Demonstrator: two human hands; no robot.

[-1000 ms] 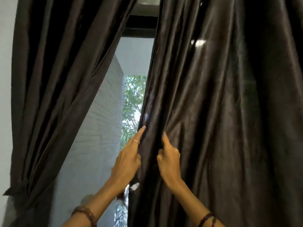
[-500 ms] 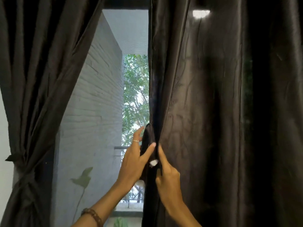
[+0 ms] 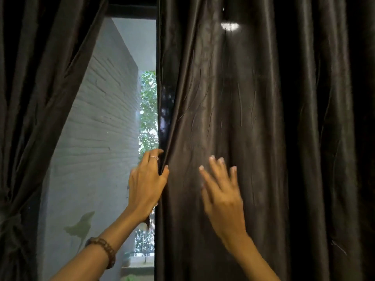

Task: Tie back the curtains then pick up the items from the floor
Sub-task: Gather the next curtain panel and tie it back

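Note:
Two dark brown satin curtains hang in front of a window. The left curtain (image 3: 46, 98) is drawn aside and tied into a bundle low at the left edge. The right curtain (image 3: 253, 118) hangs loose and covers the right half of the view. My left hand (image 3: 147, 183) grips the right curtain's inner edge, fingers curled round the hem and thumb on the front. My right hand (image 3: 221, 191) is blurred, fingers spread and straight, on or just in front of the right curtain's face. No floor or floor items are in sight.
Through the window gap (image 3: 113, 138) I see a grey brick wall, green trees and a railing outside. A dark window frame (image 3: 132, 12) crosses the top. A bead bracelet sits on my left wrist (image 3: 103, 248).
My right hand has let go of the curtain edge and moved right with fingers spread. My left hand has shifted up and now wraps the edge. The view has steadied and tilted slightly.

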